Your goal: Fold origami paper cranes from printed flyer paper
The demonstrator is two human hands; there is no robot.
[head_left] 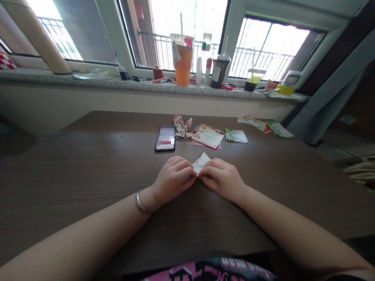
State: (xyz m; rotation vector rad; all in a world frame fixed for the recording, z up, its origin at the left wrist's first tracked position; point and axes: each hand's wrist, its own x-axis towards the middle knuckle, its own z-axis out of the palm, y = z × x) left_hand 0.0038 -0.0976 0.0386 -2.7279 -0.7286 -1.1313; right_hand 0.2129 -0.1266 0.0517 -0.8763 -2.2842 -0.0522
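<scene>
Between my two hands is a small piece of folded paper [201, 162], pale with faint print, its pointed corner facing away from me. My left hand [175, 175], with a silver bangle on the wrist, pinches its near left edge. On the other side my right hand [222, 176] pinches the near right edge, and the fingertips of both hands almost meet. The fingers cover the paper's sides. Just beyond it lie a stack of printed cards [208, 136] and several folded paper shapes [183, 125] with red stripes.
A phone [165, 138] lies beyond my left hand on the dark wooden table [88, 168]. Green-and-white papers [236, 136] and more leaflets [258, 124] are farther right. Along the stone windowsill [131, 85] stand an orange drink cup [183, 62], a dark cup [219, 72] and bottles.
</scene>
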